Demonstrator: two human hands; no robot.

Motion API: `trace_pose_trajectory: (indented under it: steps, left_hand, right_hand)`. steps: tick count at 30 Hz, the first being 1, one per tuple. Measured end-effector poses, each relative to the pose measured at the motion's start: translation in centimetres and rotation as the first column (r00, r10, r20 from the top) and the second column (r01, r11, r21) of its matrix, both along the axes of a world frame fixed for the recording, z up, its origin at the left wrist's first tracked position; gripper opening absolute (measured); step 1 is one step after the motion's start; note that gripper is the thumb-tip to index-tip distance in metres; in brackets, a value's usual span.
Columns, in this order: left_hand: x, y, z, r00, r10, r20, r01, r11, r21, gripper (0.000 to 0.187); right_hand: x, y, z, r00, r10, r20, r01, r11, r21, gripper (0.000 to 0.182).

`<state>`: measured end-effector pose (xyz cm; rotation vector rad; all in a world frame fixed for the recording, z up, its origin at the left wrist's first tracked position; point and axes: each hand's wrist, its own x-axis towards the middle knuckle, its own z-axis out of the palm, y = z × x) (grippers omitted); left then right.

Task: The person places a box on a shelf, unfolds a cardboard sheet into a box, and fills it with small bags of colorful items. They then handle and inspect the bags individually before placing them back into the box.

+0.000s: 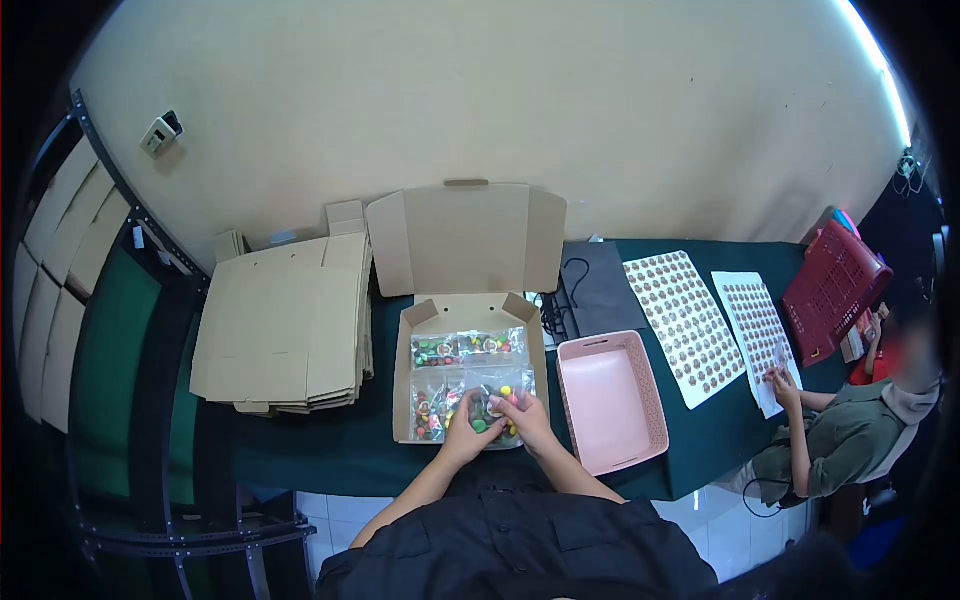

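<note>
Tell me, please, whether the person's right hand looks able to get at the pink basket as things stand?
Probably yes: the right hand is on a bag in the open cardboard box, and the pink basket sits just beside that box, with nothing between them.

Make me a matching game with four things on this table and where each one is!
Things:
1. pink basket
2. stack of flat cardboard
3. sticker sheets
4. candy bags

Places:
A. inside the open box
B. left of the open box
C. just right of the open box
D. far right, by the other person's hand

Pairs: 1-C, 2-B, 3-D, 4-A
</note>
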<state>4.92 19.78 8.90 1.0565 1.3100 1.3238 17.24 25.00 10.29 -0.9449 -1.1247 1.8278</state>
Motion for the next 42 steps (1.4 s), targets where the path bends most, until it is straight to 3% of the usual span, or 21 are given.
trace_pose_trajectory:
  steps: [2,4,7,9,10,13,15,16,18,19,20,22,25,28,30,32,33,36,38,40,42]
  left_hand:
    - [0.2,0.2,-1.1,0.998,0.013,-0.057,-0.007,0.995,0.100,0.064]
    - [0.3,0.1,-0.4,0.998,0.008,-0.054,-0.003,0.994,0.106,0.059]
    - [0.1,0.4,0.1,0.993,0.075,0.095,-0.074,0.997,-0.011,0.044]
    - [-0.2,0.6,-0.3,0.984,0.101,0.148,-0.105,0.994,0.018,0.030]
    - [-0.3,0.5,-0.5,0.984,0.100,0.149,-0.104,0.994,0.017,0.030]
    - [-0.4,0.2,-0.5,0.973,0.128,0.194,-0.135,0.991,0.023,0.026]
    - [-0.8,0.0,-0.2,0.944,0.177,0.278,-0.127,0.974,-0.190,0.031]
    - [-0.8,0.0,-0.2,0.944,0.178,0.279,-0.127,0.973,-0.192,0.031]
    - [-0.5,0.0,0.2,0.989,0.053,0.137,-0.051,0.999,-0.015,0.037]
    - [-0.4,-0.2,1.9,0.994,-0.003,0.111,0.023,0.985,-0.172,0.045]
    - [-0.3,-0.3,1.4,0.994,-0.004,0.111,0.023,0.985,-0.172,0.045]
    - [-0.1,-0.2,1.2,0.998,-0.062,0.000,0.062,0.995,0.078,0.050]
    - [-0.3,-0.9,1.7,0.974,-0.224,0.038,0.226,0.972,-0.066,0.054]
    - [0.2,-0.9,2.1,0.977,-0.213,-0.020,0.213,0.977,-0.016,0.055]
    - [-0.2,-0.7,1.5,0.987,-0.156,-0.037,0.157,0.987,0.039,0.055]
    - [-1.0,0.2,-0.6,0.985,-0.068,0.160,0.054,0.995,0.088,0.044]
    - [-1.7,0.7,-0.9,0.997,-0.043,0.057,0.037,0.993,0.114,0.031]
    - [-3.4,0.8,-0.5,0.991,-0.113,-0.075,0.114,0.993,0.012,0.023]
    - [-3.7,0.6,1.1,0.991,-0.115,-0.069,0.116,0.993,0.021,0.035]
    - [-4.2,0.3,2.5,0.943,-0.186,0.275,0.212,0.975,-0.067,0.048]
    - [-4.6,0.5,1.9,0.922,-0.253,0.292,0.270,0.963,-0.019,0.056]
  right_hand:
    - [0.5,0.0,0.0,0.998,0.009,0.058,-0.006,0.999,-0.049,0.025]
    - [0.6,0.2,-1.1,0.998,-0.057,0.001,0.056,0.987,-0.147,0.025]
    - [0.7,0.0,-1.0,0.999,0.000,-0.041,-0.007,0.987,-0.159,0.026]
    - [0.2,-0.6,-0.6,0.999,0.048,0.024,-0.049,0.999,0.021,0.028]
    - [0.3,-0.6,-0.9,0.999,0.047,0.024,-0.047,0.999,0.021,0.028]
    - [0.4,-0.6,-1.7,0.998,0.061,-0.023,-0.063,0.988,-0.144,0.029]
    - [0.3,-0.5,-1.4,0.996,-0.001,-0.086,-0.014,0.984,-0.178,0.029]
    - [0.3,-0.6,-1.1,0.996,-0.002,-0.085,-0.014,0.984,-0.179,0.029]
    - [0.5,-0.8,-0.6,0.996,0.072,0.059,-0.072,0.997,-0.011,0.027]
    - [0.5,-0.8,-0.6,0.996,0.072,0.059,-0.072,0.997,-0.011,0.027]
    - [0.7,-0.6,-0.6,0.998,0.047,0.033,-0.045,0.997,-0.061,0.025]
    - [0.8,-0.1,-1.0,1.000,0.020,0.009,-0.019,0.994,-0.108,0.024]
    - [0.8,0.3,-0.2,0.974,-0.217,-0.070,0.208,0.971,-0.122,0.017]
    - [1.7,0.9,-0.7,0.972,-0.222,-0.081,0.218,0.974,-0.052,0.016]
    - [2.0,0.8,-0.8,0.983,-0.174,-0.064,0.173,0.985,-0.013,0.015]
    - [2.2,0.4,0.0,0.983,0.033,0.179,-0.065,0.982,0.175,0.016]
    - [2.2,0.1,0.7,0.973,0.091,0.210,-0.135,0.970,0.203,0.019]
    - [2.7,0.2,0.8,0.972,0.155,0.175,-0.190,0.959,0.210,0.023]
    - [3.6,0.6,1.4,0.956,0.229,0.182,-0.265,0.943,0.202,0.029]
    - [4.2,0.8,1.8,0.940,0.327,0.099,-0.333,0.942,0.049,0.034]
    - [4.3,1.1,1.6,0.925,0.324,0.197,-0.352,0.927,0.127,0.038]
